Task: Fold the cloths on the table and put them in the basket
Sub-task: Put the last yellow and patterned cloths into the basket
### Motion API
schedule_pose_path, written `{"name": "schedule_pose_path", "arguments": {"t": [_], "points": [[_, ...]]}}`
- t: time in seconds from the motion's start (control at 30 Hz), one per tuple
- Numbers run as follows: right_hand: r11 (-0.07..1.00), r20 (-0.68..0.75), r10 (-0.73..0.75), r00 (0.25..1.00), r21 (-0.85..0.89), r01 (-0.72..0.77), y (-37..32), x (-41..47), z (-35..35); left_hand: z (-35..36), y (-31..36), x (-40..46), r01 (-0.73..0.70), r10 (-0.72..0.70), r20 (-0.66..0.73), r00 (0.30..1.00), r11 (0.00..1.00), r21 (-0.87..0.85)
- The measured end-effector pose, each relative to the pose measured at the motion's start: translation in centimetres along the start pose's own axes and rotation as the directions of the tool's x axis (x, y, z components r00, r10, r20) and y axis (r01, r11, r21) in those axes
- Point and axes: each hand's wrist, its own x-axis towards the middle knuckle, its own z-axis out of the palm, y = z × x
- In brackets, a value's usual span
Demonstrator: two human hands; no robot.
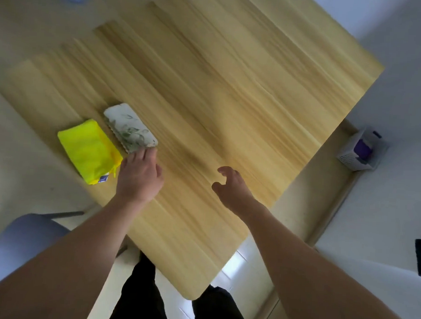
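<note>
Wooden table (pixel 220 86): left hand (pixel 140 175) touches folded leaf-print cloth (pixel 129 128) beside yellow cloth (pixel 88 150); right hand (pixel 232 187) hovers, loosely curled, empty.

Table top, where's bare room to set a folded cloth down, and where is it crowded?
Bare wood runs across the table from the leaf-print cloth to the far and right-hand edges. The near corner in front of the right hand is bare too. The left edge is crowded: the yellow cloth lies beside the leaf-print one, with the left hand touching it.
</note>
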Motion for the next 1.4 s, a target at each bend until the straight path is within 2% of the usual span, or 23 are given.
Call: {"name": "schedule_pose_path", "arguments": {"t": [0.13,0.2,0.3,0.43,0.53,0.63,0.73,0.87,1.0,1.1,1.2,1.4], "points": [[0.995,0.017,-0.031,0.999,0.098,0.029,-8.1,4.4,3.1,-0.8,-5.8,3.3,0.070,-0.073,-0.109,0.991,0.997,-0.023],[0.993,0.026,-0.032,0.999,0.118,0.028,-11.7,7.0,4.5,-0.8,-8.6,5.0,0.088,-0.093,-0.093,0.991,0.995,-0.051],[0.993,0.006,-0.058,0.998,0.099,0.057,-15.6,10.4,6.3,-0.4,-12.5,7.0,-0.050,0.053,0.035,0.998,0.996,-0.077],[0.999,-0.005,-0.029,1.000,-0.019,0.029,-18.8,13.8,8.6,-0.1,-16.2,7.9,-0.343,0.320,0.226,0.920,0.937,0.069],[0.993,0.029,0.030,0.999,-0.116,-0.026,-19.8,14.9,10.1,-0.1,-17.6,7.8,-0.434,0.398,0.204,0.894,0.882,0.180],[0.996,0.043,0.072,0.997,-0.057,-0.069,-18.9,14.3,10.6,-0.1,-17.3,7.7,-0.436,0.422,0.112,0.900,0.860,0.266],[0.993,0.022,0.114,0.993,0.005,-0.115,-16.2,12.6,9.6,0.0,-16.1,7.7,-0.475,0.458,0.129,0.880,0.830,0.293],[0.962,0.001,0.228,0.974,0.154,-0.226,-9.8,9.4,6.7,0.4,-11.4,8.0,-0.536,0.466,0.280,0.839,0.793,0.288],[0.916,-0.042,0.325,0.945,0.264,-0.303,-2.7,5.3,3.1,0.9,-3.0,6.6,-0.563,0.407,0.476,0.780,0.789,0.246],[0.862,-0.103,0.406,0.908,0.372,-0.344,3.3,1.1,0.3,1.4,4.1,4.4,-0.574,0.416,0.514,0.750,0.796,0.192],[0.791,-0.162,0.498,0.852,0.487,-0.370,10.6,-3.7,-2.7,2.3,11.7,1.2,-0.624,0.454,0.566,0.688,0.768,0.143],[0.733,-0.173,0.572,0.802,0.547,-0.404,24.7,-13.0,-7.5,5.5,25.8,-6.3,-0.604,0.450,0.600,0.661,0.794,0.070]]}}
